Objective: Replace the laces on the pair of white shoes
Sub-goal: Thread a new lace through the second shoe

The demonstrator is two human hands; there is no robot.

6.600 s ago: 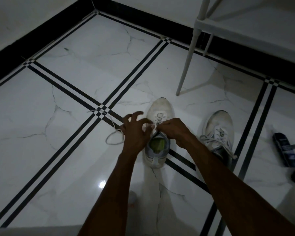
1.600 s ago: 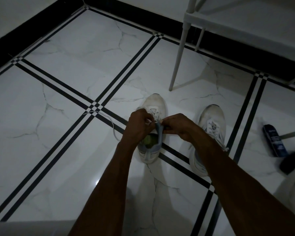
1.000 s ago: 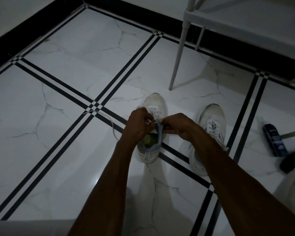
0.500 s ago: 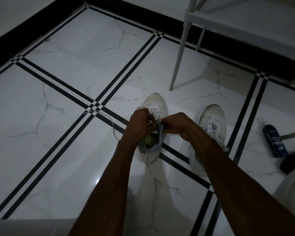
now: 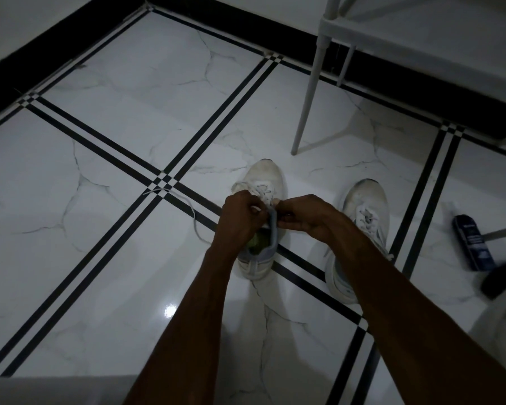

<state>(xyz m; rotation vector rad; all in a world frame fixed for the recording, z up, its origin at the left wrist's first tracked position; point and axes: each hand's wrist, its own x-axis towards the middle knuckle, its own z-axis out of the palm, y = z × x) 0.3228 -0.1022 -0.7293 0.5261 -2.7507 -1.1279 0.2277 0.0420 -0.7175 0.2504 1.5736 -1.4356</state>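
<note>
Two white shoes stand on the marble floor, toes pointing away from me. The left shoe is under my hands, with a green insole showing at its opening. My left hand is closed over its left side, pinching the white lace, which trails off to the left across the black tile lines. My right hand pinches the lace at the shoe's top eyelets, beside the grey tongue. The right shoe stands laced to the right, partly hidden by my right forearm.
A white chair leg stands just beyond the left shoe, with the chair seat at the upper right. A dark blue bottle lies on the floor at the right, next to a dark round object. Black skirting runs along the walls.
Since 6.6 s ago my left hand has closed its fingers onto the lace. Over the last second both hands stay at the top eyelets with only small shifts.
</note>
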